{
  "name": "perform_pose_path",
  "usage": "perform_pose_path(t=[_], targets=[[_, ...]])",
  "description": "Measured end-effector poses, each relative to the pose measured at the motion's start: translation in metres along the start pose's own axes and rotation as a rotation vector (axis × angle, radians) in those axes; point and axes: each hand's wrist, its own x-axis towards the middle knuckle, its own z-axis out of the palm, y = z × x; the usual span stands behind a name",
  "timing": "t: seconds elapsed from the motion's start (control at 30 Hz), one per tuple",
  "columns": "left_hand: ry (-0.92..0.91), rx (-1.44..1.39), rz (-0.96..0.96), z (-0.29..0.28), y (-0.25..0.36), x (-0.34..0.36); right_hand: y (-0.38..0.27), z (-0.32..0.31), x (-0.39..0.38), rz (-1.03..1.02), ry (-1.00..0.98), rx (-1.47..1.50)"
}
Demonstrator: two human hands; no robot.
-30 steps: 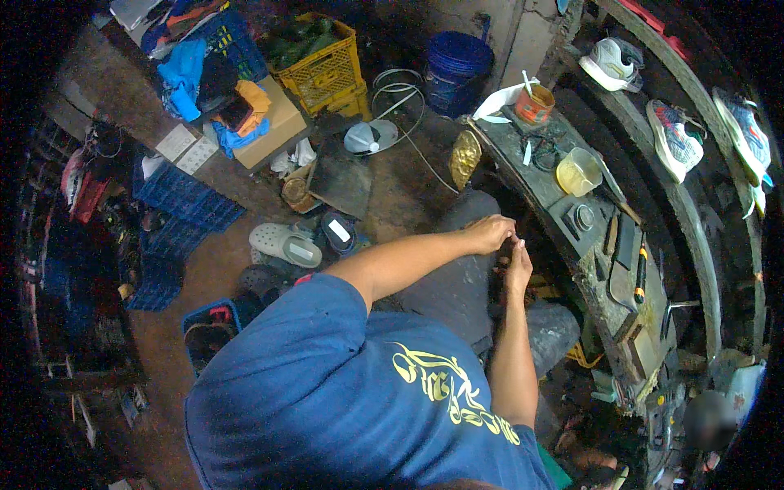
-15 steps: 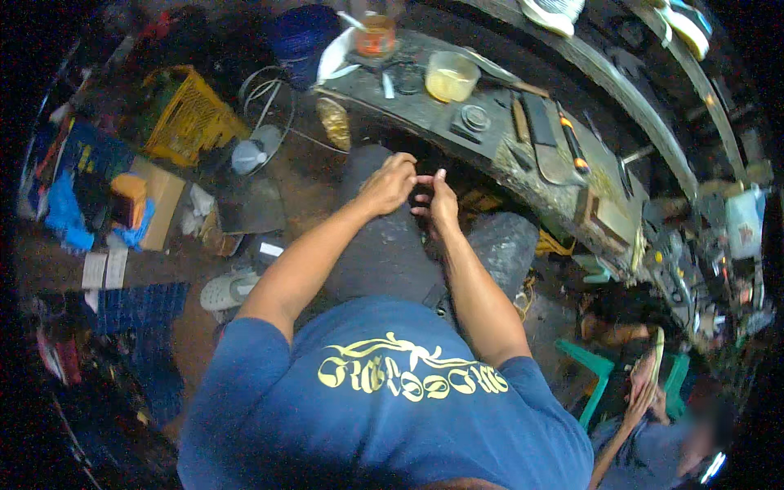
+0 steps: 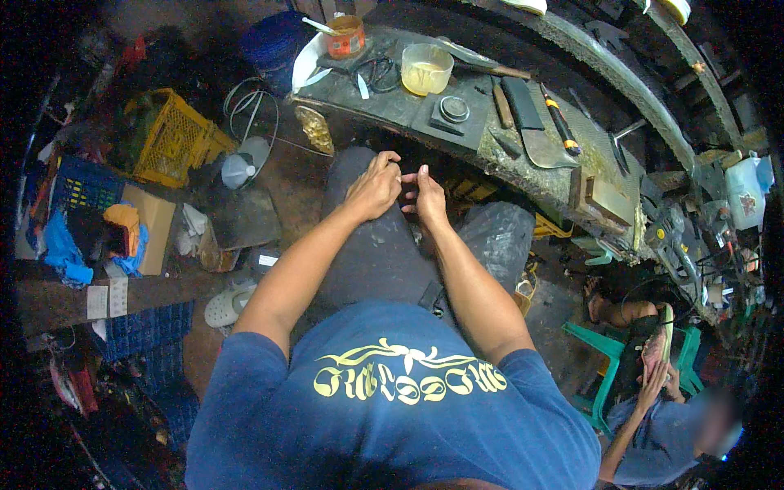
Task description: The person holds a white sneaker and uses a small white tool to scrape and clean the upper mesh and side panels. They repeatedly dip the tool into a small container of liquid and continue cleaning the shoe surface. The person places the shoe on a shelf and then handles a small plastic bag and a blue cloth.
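Observation:
Both of my hands are over my dark-trousered lap, close together but with a small gap. My left hand [image 3: 374,189] is by the left knee, its fingers loosely bent and nothing visible in them. Just beside it, my right hand [image 3: 428,200] has its thumb raised and its fingers apart, pointing toward the left hand. No object shows between the two. Beyond them is a worn workbench [image 3: 371,113] carrying a plastic tub of yellowish paste [image 3: 426,72], a small round tin on a dark block [image 3: 453,111], and a broad-bladed knife [image 3: 549,150].
An orange-handled tool [image 3: 560,124] and a wooden block [image 3: 609,202] lie farther right on the bench. An orange jar [image 3: 346,37] stands at its left end. Yellow crate [image 3: 173,135] and cables are at left. At lower right another person holds a shoe [image 3: 656,347] beside a green stool [image 3: 600,339].
The view has shifted slightly, so the bench and its things appear farther left and higher. My hands remain close together over my lap, with a slightly wider gap between the fingers.

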Motion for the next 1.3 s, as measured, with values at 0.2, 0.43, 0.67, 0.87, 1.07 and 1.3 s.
perform_pose_path(t=[0.2,0.43,0.67,0.87,1.07,1.3], targets=[[0.003,-0.118,-0.100,0.000,-0.002,0.001,-0.007,0.002,-0.005,0.065,-0.064,0.078],[0.190,-0.300,-0.015,0.006,-0.012,-0.003,-0.009,-0.003,-0.009,0.184,-0.301,0.521],[0.234,-0.340,-0.023,0.005,-0.010,-0.001,-0.010,-0.008,-0.005,0.199,-0.240,0.647],[0.225,-0.394,-0.046,0.005,-0.008,-0.003,-0.009,-0.007,-0.007,0.164,-0.202,0.591],[0.249,-0.317,-0.027,0.004,-0.012,-0.002,-0.006,0.000,-0.002,0.026,-0.066,0.220],[0.183,-0.161,-0.136,0.004,-0.008,0.000,0.000,0.007,-0.003,-0.225,-0.021,-0.122]])
